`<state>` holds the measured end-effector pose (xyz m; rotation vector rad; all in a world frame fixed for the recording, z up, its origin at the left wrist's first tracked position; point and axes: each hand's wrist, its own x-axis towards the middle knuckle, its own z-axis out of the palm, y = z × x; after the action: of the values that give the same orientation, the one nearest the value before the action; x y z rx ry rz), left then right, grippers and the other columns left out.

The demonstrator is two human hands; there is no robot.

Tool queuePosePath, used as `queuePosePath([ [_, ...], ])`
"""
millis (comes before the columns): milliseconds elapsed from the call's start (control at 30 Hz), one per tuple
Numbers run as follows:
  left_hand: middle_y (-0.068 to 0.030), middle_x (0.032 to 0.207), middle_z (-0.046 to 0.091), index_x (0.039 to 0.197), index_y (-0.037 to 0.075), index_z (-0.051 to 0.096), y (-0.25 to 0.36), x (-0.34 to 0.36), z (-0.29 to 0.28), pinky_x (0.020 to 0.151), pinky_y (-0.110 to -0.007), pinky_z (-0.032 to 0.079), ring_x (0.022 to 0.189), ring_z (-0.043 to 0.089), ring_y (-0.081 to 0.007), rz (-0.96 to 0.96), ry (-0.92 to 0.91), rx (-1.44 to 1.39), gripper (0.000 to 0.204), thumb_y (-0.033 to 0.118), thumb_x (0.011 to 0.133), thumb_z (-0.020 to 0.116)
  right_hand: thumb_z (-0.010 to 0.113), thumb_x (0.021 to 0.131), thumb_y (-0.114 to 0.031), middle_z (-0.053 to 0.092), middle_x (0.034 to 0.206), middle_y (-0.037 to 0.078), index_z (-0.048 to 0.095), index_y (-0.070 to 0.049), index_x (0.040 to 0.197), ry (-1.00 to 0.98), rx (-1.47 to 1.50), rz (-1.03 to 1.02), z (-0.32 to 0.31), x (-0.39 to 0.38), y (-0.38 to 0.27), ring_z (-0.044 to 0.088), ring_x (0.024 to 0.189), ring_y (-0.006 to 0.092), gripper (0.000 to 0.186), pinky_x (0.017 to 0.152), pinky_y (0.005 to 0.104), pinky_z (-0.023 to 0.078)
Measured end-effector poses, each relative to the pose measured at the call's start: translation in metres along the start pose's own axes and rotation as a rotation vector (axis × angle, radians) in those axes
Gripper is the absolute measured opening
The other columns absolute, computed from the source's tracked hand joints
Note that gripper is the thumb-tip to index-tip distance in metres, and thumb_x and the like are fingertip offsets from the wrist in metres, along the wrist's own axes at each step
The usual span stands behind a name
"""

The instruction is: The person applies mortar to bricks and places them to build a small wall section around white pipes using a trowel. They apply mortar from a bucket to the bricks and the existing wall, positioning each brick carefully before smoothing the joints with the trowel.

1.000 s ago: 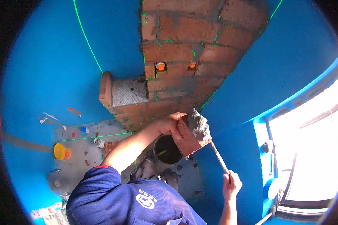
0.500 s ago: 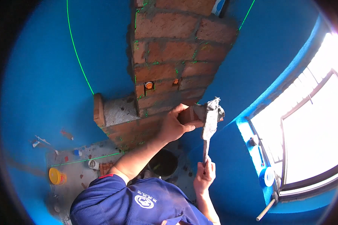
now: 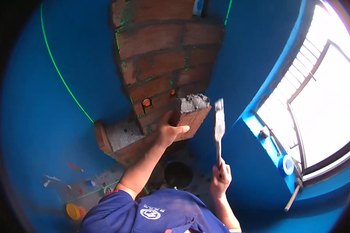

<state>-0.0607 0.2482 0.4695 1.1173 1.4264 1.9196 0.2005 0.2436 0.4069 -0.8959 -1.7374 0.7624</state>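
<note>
My left hand (image 3: 169,134) is closed around a reddish brick (image 3: 194,121), its thumb lying across the brick's side. Grey mortar (image 3: 193,103) covers the brick's raised end in a rough lump. My right hand (image 3: 221,180) grips the handle of a trowel (image 3: 219,126), which points up, apart from the brick and to its right. Mortar smears the trowel's narrow blade, slightly blurred by motion. Behind the brick rises a brick wall (image 3: 155,42) with grey joints and green light along its edges.
An orange round pipe end (image 3: 146,102) sits in the brickwork. Left of it is a ledge with a ridged pale top (image 3: 122,134). Below are a black bucket (image 3: 178,174) and a yellow bucket (image 3: 74,211). A window (image 3: 326,105) is at right, a blue-white roll (image 3: 287,165) on its sill.
The brick has turned so its mortared end faces up, and my left hand has shifted slightly left. The trowel has come away from the mortar to the right. The view has shifted too.
</note>
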Motion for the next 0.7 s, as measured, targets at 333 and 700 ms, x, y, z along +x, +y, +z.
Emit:
queuePosePath([
  [333,-0.0032,0.098,0.064,0.103,0.000,0.058,0.012,0.011,-0.016,0.085,-0.029,0.046,0.092,0.058,-0.0135,0.024,-0.082,-0.027,0.042,-0.007,0.065,0.076,0.064,0.085,-0.004,0.056,0.083,0.011,0.056,-0.006,0.120,0.089,-0.223,-0.229,0.070,0.010,-0.012,0.056,0.069,0.0231,0.036,0.061,0.0297,0.046],
  [700,-0.0077,0.108,0.063,0.110,-0.002,0.059,0.051,0.063,-0.045,0.092,-0.030,0.043,0.099,0.058,-0.0184,0.081,-0.235,-0.129,0.044,0.000,0.069,0.074,0.065,0.080,-0.005,0.058,0.081,0.011,0.061,-0.009,0.117,0.062,-0.358,0.212,0.016,-0.105,0.024,0.058,0.069,0.0247,0.037,0.062,0.0318,0.047],
])
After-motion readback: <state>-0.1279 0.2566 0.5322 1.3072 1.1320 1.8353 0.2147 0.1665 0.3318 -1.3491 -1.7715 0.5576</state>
